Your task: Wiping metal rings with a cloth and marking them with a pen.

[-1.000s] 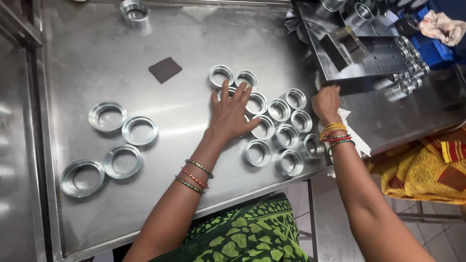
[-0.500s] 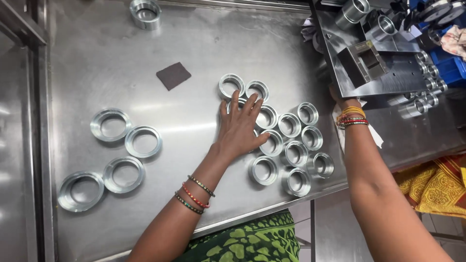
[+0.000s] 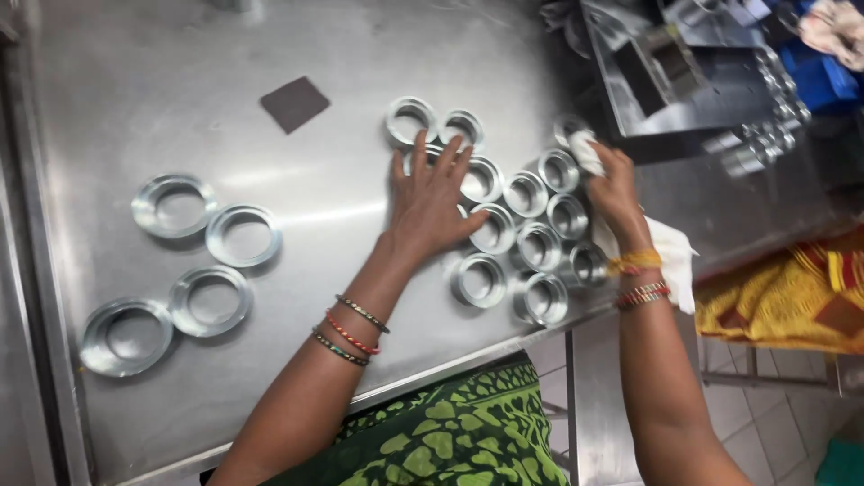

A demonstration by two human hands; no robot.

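On the steel table [image 3: 342,81], seen from my head camera, my left hand [image 3: 430,202] lies flat with its fingers spread wide, palm down on the cluster of small metal rings [image 3: 526,229] near the table's right edge. It grips nothing, only presses on the rings beneath it. My right hand [image 3: 616,184] is closed around a white cloth [image 3: 587,153], which touches a ring at the far right of the same cluster. More white cloth [image 3: 670,256] hangs beside my right wrist at the table's edge. Well apart to the left lie 4 larger metal rings [image 3: 211,270], and a dark square pad [image 3: 295,103] sits beyond the cluster.
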